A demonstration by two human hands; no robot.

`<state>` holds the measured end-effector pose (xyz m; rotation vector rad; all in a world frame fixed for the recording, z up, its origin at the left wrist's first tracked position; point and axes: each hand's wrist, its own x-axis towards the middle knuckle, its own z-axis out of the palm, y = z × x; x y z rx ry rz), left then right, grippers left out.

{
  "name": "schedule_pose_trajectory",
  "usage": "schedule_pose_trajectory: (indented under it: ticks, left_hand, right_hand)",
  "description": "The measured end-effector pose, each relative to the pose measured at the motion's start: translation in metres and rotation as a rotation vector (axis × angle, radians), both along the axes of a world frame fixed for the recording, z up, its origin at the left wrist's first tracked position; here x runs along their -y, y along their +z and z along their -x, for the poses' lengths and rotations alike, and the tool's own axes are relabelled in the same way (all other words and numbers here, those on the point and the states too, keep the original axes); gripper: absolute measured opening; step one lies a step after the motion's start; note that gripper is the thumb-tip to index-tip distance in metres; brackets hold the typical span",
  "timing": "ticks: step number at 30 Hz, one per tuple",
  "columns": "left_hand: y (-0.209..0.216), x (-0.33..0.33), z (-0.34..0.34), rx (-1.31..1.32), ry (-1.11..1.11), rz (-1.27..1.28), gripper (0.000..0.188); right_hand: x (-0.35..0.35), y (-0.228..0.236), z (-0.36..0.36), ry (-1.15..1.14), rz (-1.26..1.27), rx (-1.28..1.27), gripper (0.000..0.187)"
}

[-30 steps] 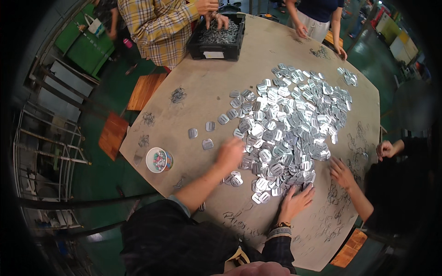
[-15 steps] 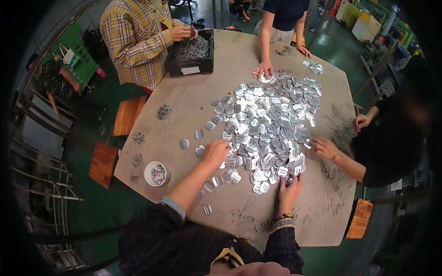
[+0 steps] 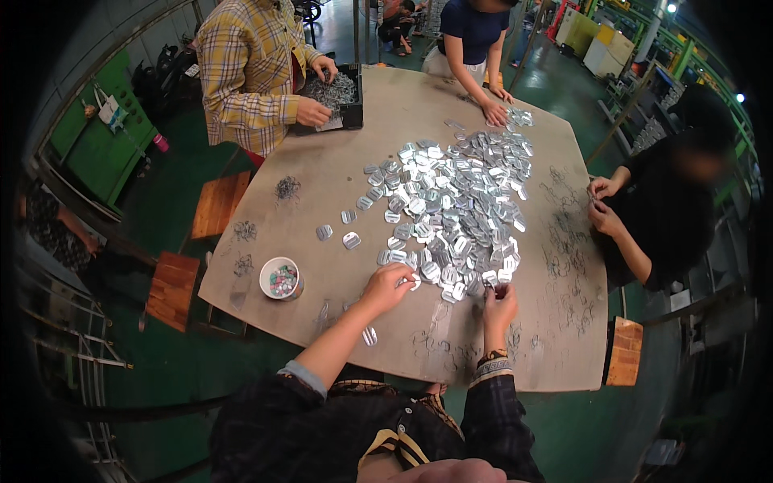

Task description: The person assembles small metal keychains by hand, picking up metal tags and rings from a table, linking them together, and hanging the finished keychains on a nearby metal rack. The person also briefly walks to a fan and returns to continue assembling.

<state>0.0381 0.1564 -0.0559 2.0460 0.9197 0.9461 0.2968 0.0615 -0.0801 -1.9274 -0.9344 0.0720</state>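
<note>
A broad heap of flat silver metal slider buckles (image 3: 463, 205) covers the middle of the table. At its near left edge my left hand (image 3: 388, 290) is closed, thumb and fingers pinching one buckle (image 3: 413, 282). My right hand (image 3: 500, 307) is at the near right edge of the heap, its fingers closed around a buckle (image 3: 489, 278) that shows above the fingertips. A single buckle (image 3: 369, 336) lies on the table by my left forearm. A few others, such as this loose buckle (image 3: 351, 240), are scattered left of the heap.
A white tub (image 3: 281, 278) of small coloured pieces stands at the left. Thin wire pieces (image 3: 568, 258) lie along the right side. Across the table, a person in a plaid shirt works over a black crate (image 3: 352, 97); another reaches in at the far side, and one in black is at the right.
My hands have drawn back toward me and now each pinches a buckle. The person at the right has pulled a hand back from the heap; the far person's hand has shifted right.
</note>
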Motion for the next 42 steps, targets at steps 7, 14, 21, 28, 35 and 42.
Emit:
schedule_pose_trajectory:
  ticks: [7, 14, 21, 28, 35, 42]
  left_hand:
    - [-0.02, 0.1, 0.051, 0.219, 0.022, 0.515, 0.013]
    - [-0.015, 0.157, 0.077, 0.461, -0.144, 0.768, 0.011]
    - [0.011, 0.194, 0.045, 0.473, -0.337, 0.652, 0.008]
    - [0.022, 0.183, 0.044, 0.412, -0.391, 0.569, 0.009]
    - [0.016, 0.175, 0.047, 0.412, -0.386, 0.658, 0.007]
    - [0.016, 0.164, 0.043, 0.476, -0.375, 0.709, 0.008]
  right_hand:
    - [0.07, 0.005, 0.045, 0.167, -0.292, -1.096, 0.028]
    - [0.154, 0.025, 0.124, 0.253, -0.305, -1.398, 0.03]
    - [0.183, 0.028, 0.159, 0.43, -0.379, -1.446, 0.025]
    - [0.174, 0.051, 0.173, 0.361, -0.361, -1.169, 0.035]
    - [0.172, 0.04, 0.17, 0.348, -0.227, -0.932, 0.035]
    - [0.164, 0.035, 0.153, 0.399, -0.114, -0.728, 0.029]
